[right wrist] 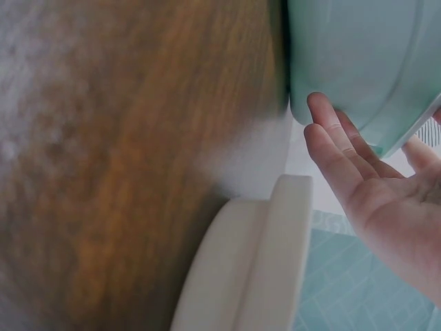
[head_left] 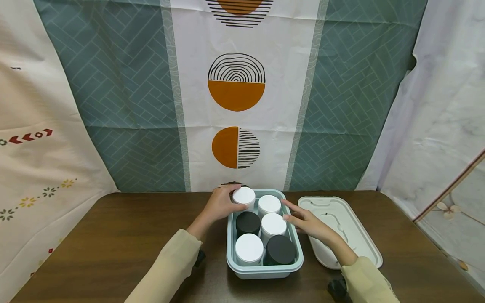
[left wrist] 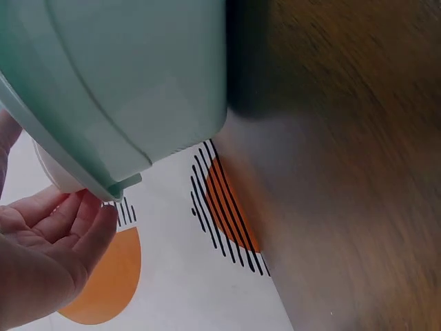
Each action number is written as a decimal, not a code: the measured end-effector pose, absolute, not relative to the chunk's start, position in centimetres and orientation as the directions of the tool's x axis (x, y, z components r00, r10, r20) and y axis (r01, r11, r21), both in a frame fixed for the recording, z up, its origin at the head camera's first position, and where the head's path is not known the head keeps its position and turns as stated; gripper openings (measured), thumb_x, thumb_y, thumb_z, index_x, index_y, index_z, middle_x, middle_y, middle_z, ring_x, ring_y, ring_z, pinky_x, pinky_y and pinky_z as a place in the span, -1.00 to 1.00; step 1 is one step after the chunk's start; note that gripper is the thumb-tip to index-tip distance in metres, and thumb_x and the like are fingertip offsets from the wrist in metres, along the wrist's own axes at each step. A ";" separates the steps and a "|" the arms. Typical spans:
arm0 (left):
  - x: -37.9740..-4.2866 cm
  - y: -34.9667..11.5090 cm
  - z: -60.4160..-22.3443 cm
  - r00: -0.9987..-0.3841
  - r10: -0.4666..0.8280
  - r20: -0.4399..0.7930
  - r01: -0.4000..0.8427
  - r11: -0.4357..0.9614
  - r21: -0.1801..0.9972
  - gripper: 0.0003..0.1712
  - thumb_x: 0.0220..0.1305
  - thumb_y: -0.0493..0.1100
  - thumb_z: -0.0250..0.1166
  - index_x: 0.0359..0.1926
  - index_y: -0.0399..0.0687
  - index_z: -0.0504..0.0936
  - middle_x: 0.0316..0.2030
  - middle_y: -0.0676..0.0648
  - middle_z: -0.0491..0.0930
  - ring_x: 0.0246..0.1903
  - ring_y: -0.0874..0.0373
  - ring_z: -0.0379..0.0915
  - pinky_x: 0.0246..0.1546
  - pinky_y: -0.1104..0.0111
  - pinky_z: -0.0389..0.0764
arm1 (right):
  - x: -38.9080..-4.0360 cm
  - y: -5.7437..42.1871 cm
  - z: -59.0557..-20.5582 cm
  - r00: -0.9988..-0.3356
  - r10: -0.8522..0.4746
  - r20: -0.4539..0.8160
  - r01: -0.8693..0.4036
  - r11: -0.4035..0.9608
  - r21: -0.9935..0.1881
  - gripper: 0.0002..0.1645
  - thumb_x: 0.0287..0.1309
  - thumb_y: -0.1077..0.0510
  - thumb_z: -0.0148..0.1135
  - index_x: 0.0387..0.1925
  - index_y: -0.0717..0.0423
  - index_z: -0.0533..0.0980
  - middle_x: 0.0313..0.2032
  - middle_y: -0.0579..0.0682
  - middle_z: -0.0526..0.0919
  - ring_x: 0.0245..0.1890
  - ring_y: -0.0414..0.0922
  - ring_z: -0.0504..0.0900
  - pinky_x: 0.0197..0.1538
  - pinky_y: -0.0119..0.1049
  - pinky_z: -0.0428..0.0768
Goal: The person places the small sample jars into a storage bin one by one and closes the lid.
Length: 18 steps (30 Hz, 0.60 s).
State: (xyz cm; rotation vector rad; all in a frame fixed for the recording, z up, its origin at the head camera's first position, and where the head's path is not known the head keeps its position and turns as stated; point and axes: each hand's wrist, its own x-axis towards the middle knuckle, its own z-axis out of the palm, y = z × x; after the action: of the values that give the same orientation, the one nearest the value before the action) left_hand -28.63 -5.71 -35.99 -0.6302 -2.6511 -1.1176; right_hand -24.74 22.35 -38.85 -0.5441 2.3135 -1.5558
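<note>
A pale blue-green plastic bin [head_left: 265, 272] stands on the table, holding several cylinders with white or black tops. My left hand [head_left: 221, 205] grips a white-topped cylinder [head_left: 244, 196] at the bin's back left corner, thumb on its near side and fingers on its far left. From the left wrist view, the left hand [left wrist: 55, 238] has its fingertips right at the bin's rim [left wrist: 72, 162]. At the right side of the bin is my right hand [head_left: 308, 221], thumb and index finger beside the rim. Its fingers [right wrist: 337, 157] stretch loosely along the bin's outer wall [right wrist: 351, 62].
A white lid [head_left: 360, 227] lies on the brown wooden table [head_left: 151, 244] just right of the bin, close to my right forearm. Behind the table's back edge hangs a patterned curtain [head_left: 242, 118].
</note>
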 end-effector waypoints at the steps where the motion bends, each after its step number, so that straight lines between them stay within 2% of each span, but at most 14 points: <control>1: -28.7 -5.7 -36.0 -0.888 0.315 0.335 0.460 0.624 0.632 -0.33 -0.14 -0.10 0.48 0.04 -0.26 0.53 -0.01 -0.17 0.54 -0.09 -0.03 0.43 -0.09 0.21 0.52 | -24.7 22.4 -38.8 -0.884 -0.466 -0.037 -0.142 0.343 -0.928 -0.23 0.29 0.02 -0.01 0.40 0.09 -0.08 0.21 0.46 0.17 0.09 0.18 0.42 -0.05 -0.02 0.52; 9: -28.8 -5.6 -35.9 -0.876 0.399 0.271 0.479 0.659 0.580 -0.28 -0.13 -0.12 0.48 0.11 -0.26 0.48 0.01 -0.16 0.52 -0.10 0.01 0.45 -0.05 0.22 0.49 | -24.7 22.3 -38.9 -0.882 -0.470 -0.029 -0.153 0.344 -0.926 -0.23 0.29 0.02 -0.02 0.40 0.11 -0.09 0.19 0.47 0.20 0.05 0.16 0.45 -0.05 -0.02 0.53; 18: -28.5 -5.5 -35.6 -0.881 0.412 0.234 0.466 0.662 0.587 -0.36 -0.05 -0.14 0.43 0.09 -0.26 0.49 0.01 -0.17 0.52 -0.08 -0.01 0.43 -0.01 0.17 0.47 | -24.7 22.4 -38.9 -0.880 -0.475 -0.025 -0.157 0.340 -0.927 -0.23 0.30 0.02 -0.02 0.40 0.09 -0.09 0.22 0.47 0.15 0.08 0.18 0.43 -0.05 -0.02 0.53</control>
State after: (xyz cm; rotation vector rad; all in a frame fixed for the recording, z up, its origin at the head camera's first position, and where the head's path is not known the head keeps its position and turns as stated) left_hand -28.53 -5.51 -35.55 -0.7379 -2.7896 -1.0193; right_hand -24.71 22.38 -38.94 -0.5645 2.3171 -1.5533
